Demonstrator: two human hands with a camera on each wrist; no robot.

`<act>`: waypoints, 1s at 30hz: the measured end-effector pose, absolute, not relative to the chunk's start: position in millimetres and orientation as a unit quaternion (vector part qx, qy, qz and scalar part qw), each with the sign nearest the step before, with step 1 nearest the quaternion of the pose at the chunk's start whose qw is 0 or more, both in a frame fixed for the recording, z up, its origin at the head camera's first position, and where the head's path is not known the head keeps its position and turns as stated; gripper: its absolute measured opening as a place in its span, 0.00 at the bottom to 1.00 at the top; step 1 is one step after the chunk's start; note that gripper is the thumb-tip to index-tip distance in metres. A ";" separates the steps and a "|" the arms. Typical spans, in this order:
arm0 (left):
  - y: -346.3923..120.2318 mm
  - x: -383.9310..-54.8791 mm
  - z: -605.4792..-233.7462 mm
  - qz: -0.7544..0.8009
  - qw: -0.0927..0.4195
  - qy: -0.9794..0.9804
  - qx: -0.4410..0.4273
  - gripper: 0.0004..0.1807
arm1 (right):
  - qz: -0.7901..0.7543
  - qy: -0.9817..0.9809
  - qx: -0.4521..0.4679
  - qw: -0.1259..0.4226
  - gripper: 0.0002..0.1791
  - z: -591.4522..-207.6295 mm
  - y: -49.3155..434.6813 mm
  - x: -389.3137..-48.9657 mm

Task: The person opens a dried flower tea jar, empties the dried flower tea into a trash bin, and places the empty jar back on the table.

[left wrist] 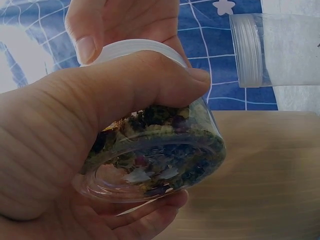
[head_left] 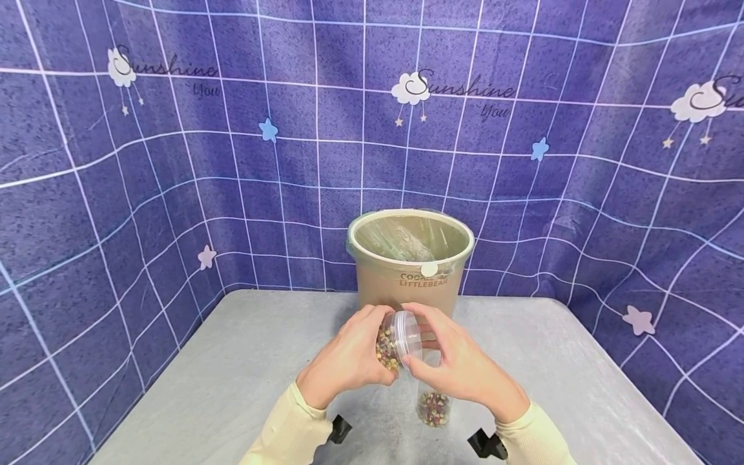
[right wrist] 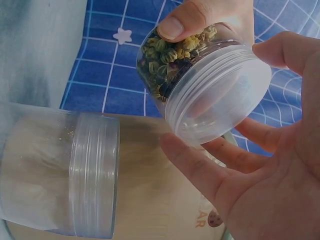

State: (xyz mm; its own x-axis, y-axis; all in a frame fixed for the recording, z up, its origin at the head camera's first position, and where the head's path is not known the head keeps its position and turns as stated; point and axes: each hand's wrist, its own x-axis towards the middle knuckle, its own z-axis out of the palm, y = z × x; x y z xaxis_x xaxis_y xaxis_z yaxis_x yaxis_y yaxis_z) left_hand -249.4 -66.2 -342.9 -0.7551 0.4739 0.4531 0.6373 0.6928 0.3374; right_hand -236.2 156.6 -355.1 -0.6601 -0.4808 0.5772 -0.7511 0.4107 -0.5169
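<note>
My left hand (head_left: 351, 355) grips a small clear jar (head_left: 386, 349) of dried flowers, tilted so its lid faces right. The thumb lies across the jar's side in the left wrist view. My right hand (head_left: 450, 355) holds the clear lid (right wrist: 225, 95) by its edge, thumb on one side and fingertip on the other, with the palm apart from it. Below the right hand stands a taller clear jar (head_left: 433, 408) with dried flowers at its bottom; the hand partly hides it. Its ribbed top (right wrist: 95, 175) shows in the right wrist view.
A beige bin (head_left: 378, 284) lined with a clear bag stands behind the hands on the grey table (head_left: 261, 349). Blue checked cloth (head_left: 325, 155) hangs around the back and sides. Black straps or mounts (head_left: 339, 429) sit below the wrists.
</note>
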 end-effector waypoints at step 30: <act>-67.3 -249.0 -341.4 -0.254 0.167 -0.902 -0.307 0.48 | 0.405 -0.798 0.413 0.169 0.46 -353.9 156.7 -238.9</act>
